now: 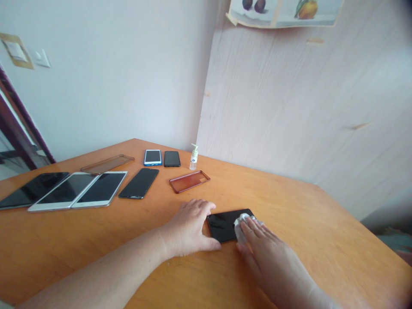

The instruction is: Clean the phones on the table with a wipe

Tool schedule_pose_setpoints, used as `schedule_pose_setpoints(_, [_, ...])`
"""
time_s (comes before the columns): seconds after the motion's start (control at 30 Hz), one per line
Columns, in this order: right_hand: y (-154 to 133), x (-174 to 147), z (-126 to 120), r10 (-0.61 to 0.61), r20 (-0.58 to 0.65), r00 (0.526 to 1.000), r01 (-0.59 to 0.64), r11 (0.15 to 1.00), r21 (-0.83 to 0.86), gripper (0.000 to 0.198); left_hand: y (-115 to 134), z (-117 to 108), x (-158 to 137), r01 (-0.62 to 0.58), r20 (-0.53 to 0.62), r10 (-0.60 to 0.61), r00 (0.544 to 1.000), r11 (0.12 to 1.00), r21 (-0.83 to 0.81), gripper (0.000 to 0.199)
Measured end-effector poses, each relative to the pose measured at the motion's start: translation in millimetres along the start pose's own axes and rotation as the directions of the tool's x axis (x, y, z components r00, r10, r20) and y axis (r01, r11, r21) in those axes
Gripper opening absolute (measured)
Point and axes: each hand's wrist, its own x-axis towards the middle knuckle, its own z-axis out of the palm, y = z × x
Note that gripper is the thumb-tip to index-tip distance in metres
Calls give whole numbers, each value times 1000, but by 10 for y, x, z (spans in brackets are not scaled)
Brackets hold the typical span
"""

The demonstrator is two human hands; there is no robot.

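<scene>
A black smartphone (222, 225) lies flat on the wooden table (167, 274), its dark screen facing up. At its left end, my left hand (189, 227) spans it, the thumb by the near edge and the fingers by the far corner. My right hand (267, 249) presses a crumpled white tissue (240, 227) onto the right part of the screen. The fingers lie over the tissue and hide much of it and that end of the phone.
Behind are a reddish phone case (189, 182), a small pump bottle (193, 159), a black phone (172, 159) and a blue-cased phone (152, 157). Leftward lie another phone (139, 183), white tablets (99, 189), a black tablet (32, 189) and a clear brownish case (107, 163). Walls border the table's back.
</scene>
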Motion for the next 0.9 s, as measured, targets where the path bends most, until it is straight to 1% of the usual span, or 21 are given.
schedule_pose_setpoints(0.1, [-199,-14,-33,-186,-27,982,188,973,136,51,-3,6,2,-8,-10,8,1000,1000,-6,75])
schedule_pose_setpoints(0.13, [-237,-16,-45,-217,-43,975,222,956,190,49,-6,10,2,-9,-14,9,1000,1000,-8,73])
schedule_pose_setpoints(0.17, [-252,-15,-54,-222,-60,973,230,941,247,46,-9,14,2,-10,-17,10,1000,1000,-9,72])
schedule_pose_setpoints(0.2, [-244,-9,-60,-198,-80,977,213,928,306,42,-12,16,0,-8,-19,8,1000,1000,-9,72])
schedule_pose_setpoints(0.23, [-216,1,-62,-149,-105,983,177,912,371,37,-14,17,-1,-5,-19,5,1000,1000,-9,72])
schedule_pose_setpoints(0.3, [-121,37,-58,19,-142,990,59,849,526,26,-15,13,-4,1,-13,-1,1000,1000,-8,74])
schedule_pose_setpoints(0.33, [-67,60,-54,119,-145,982,-3,784,621,21,-13,9,-5,5,-10,-5,1000,1000,-6,75])
schedule_pose_setpoints(0.37, [-15,84,-50,213,-130,969,-53,684,728,18,-12,4,-6,6,-6,-6,1000,1000,-3,75])
schedule_pose_setpoints(0.4, [32,108,-46,289,-93,953,-85,548,832,19,-9,-2,-6,6,0,-6,1000,1000,1,75])
schedule_pose_setpoints(0.43, [72,129,-42,339,-42,940,-99,387,917,20,-7,-7,-7,4,6,-4,1000,1000,4,74])
schedule_pose_setpoints(0.5, [126,162,-32,376,52,925,-87,77,993,20,-4,-16,-8,0,16,0,1000,1000,10,74])
schedule_pose_setpoints(0.53, [142,173,-26,380,87,921,-77,-41,996,19,-3,-18,-8,-1,20,1,1000,1000,11,74])
schedule_pose_setpoints(0.57, [152,181,-18,385,114,916,-69,-129,989,18,-4,-18,-8,1,23,-1,1000,1000,12,74])
schedule_pose_setpoints(0.63, [161,191,1,390,158,907,-63,-245,967,17,-7,-15,-9,7,23,-8,1000,1000,12,75])
schedule_pose_setpoints(0.73, [172,200,32,360,217,907,-77,-364,928,17,-13,-7,-11,5,12,-5,1000,1000,8,75])
schedule_pose_setpoints(0.83, [185,206,52,305,254,918,-99,-444,891,16,-17,-3,-13,-7,0,7,1000,1000,9,75])
schedule_pose_setpoints(0.9, [181,206,55,272,268,924,-116,-468,876,14,-18,-6,-12,-8,5,8,1000,1000,4,77])
